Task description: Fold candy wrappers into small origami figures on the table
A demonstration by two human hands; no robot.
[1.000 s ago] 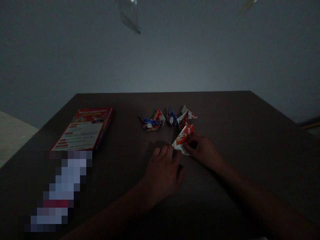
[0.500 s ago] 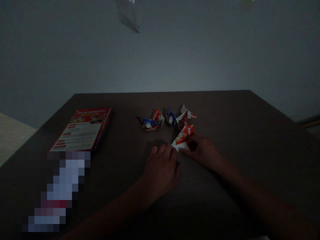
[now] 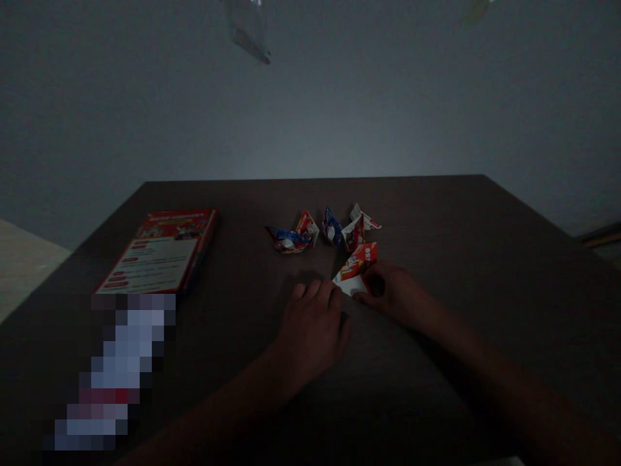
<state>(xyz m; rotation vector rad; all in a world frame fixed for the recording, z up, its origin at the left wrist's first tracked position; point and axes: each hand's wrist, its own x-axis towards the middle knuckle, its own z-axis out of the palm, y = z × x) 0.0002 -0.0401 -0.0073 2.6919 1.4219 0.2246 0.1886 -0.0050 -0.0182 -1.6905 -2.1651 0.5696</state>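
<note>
A small folded paper (image 3: 358, 265), red with print above and white below, lies on the dark table before me. My right hand (image 3: 395, 291) pinches its right side between thumb and fingers. Palm down on the tabletop rests my left hand (image 3: 315, 323), fingers stretched forward and the index fingertip beside the paper's left corner; nothing shows in its grip. Just beyond stand folded paper boats: a blue and red one (image 3: 294, 236) on the left, and more blue, red and white folded paper (image 3: 354, 230) on the right, partly overlapped by the held piece.
To the left lies a stack of printed leaflets (image 3: 155, 259) with red headings. A blurred-out pale object (image 3: 116, 369) is nearer to me on that side. The brown table (image 3: 436, 207) ends at a grey wall (image 3: 310, 116), where a clear holder (image 3: 248, 32) hangs.
My right thumb has slid slightly to the right along the paper's lower edge, and a bit more of the white part shows. My left hand has stayed in place.
</note>
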